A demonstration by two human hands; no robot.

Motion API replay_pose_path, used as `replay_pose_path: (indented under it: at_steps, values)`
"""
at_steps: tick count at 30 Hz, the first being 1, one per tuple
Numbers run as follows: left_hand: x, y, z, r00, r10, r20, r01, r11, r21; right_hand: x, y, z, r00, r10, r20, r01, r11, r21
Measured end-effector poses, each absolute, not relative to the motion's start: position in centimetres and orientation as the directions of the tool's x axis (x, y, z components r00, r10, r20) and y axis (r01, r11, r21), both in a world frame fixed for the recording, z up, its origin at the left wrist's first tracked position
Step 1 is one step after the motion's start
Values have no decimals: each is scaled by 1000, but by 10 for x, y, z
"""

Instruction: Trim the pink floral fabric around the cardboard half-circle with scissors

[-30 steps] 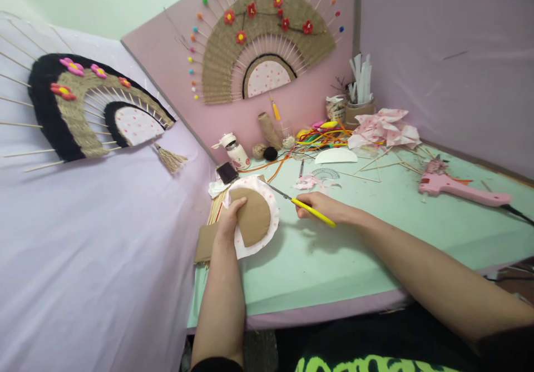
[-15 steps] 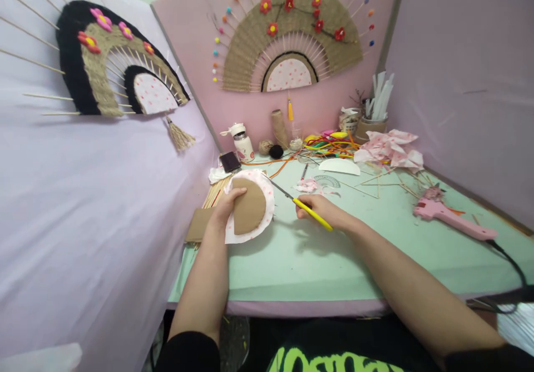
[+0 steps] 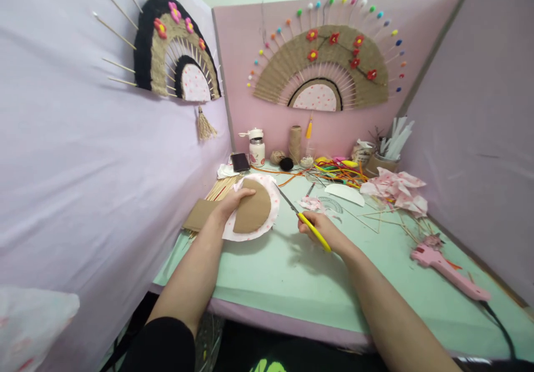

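Observation:
My left hand (image 3: pixel 230 202) grips a brown cardboard half-disc (image 3: pixel 253 209) together with the white fabric (image 3: pixel 274 208) behind it, which is dotted pink. The fabric sticks out as a border around the curved edge. My right hand (image 3: pixel 319 230) is closed on yellow-handled scissors (image 3: pixel 308 224). Their blades point up and left, with the tips at the upper right edge of the fabric. Whether the blades touch the cloth I cannot tell. Both hands are held over the pale green table (image 3: pixel 292 288).
A pink glue gun (image 3: pixel 450 272) with its cord lies at the right. Crumpled pink-dotted fabric (image 3: pixel 396 188), a protractor (image 3: pixel 331 205), a white half-disc (image 3: pixel 344 195), a bottle (image 3: pixel 257 148) and twine (image 3: pixel 295 144) sit farther back. Decorated fans (image 3: pixel 325 66) hang on the partitions.
The head view has turned left and tilted up, so everything sits differently in the picture. Both hands keep their holds, and the scissors stay close to the fabric's edge.

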State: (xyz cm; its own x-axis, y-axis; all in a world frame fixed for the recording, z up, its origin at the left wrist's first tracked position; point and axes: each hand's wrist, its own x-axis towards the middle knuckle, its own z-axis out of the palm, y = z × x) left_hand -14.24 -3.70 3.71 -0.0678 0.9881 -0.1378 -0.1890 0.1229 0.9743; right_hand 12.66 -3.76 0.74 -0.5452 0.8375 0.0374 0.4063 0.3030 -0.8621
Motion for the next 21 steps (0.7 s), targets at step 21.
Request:
replay_pose_path:
  at_steps: [21]
  values:
    - [-142,-38,39,12,988,-153,-131,153,979,126,-35,1,-556,823,112,423,397,-815]
